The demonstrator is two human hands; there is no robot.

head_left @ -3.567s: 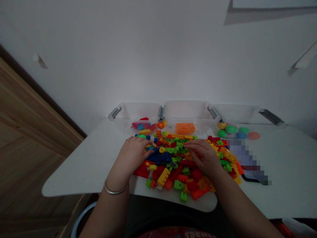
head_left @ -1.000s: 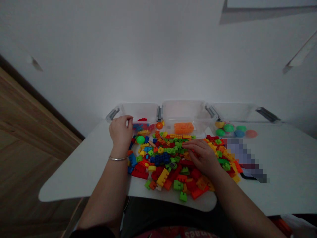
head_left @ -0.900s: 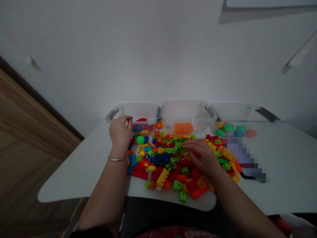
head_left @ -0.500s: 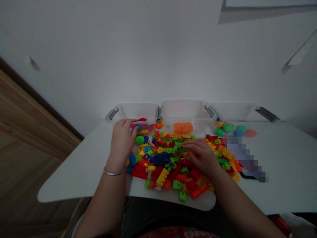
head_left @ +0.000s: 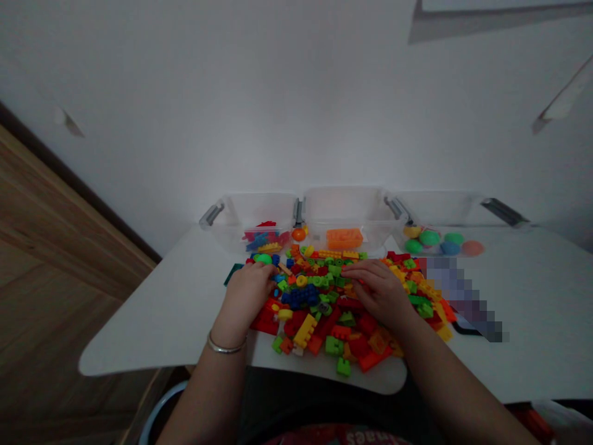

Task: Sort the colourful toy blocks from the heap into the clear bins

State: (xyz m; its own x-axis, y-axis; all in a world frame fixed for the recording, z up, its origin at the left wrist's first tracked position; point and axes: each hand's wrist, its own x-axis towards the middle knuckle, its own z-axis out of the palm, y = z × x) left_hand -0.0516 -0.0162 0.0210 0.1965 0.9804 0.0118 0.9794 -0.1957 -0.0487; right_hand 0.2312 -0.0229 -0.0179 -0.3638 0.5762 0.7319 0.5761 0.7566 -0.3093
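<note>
A heap of colourful toy building bricks [head_left: 301,296] lies spread on the white table [head_left: 157,321]. My left hand [head_left: 250,287], with a silver bangle at its wrist, is lowered over the heap's left edge, just in front of a green ball [head_left: 264,259]. Its fingers are apart and bent down among the pieces, their tips partly hidden; I see nothing in them. My right hand [head_left: 377,284] rests on the heap's right half. Its fingers stretch left beside light green bricks [head_left: 334,271], with nothing visibly gripped.
Along the wall stand three clear plastic boxes. The left box [head_left: 222,238] has red, blue and yellow pieces, the middle box [head_left: 380,233] an orange brick [head_left: 344,238], the right box [head_left: 445,213] several coloured balls [head_left: 430,238]. A pixelated flat object [head_left: 456,296] lies right of the heap.
My left hand has moved back from the left box and down onto the left edge of the brick heap. My right hand stays in nearly the same place.
</note>
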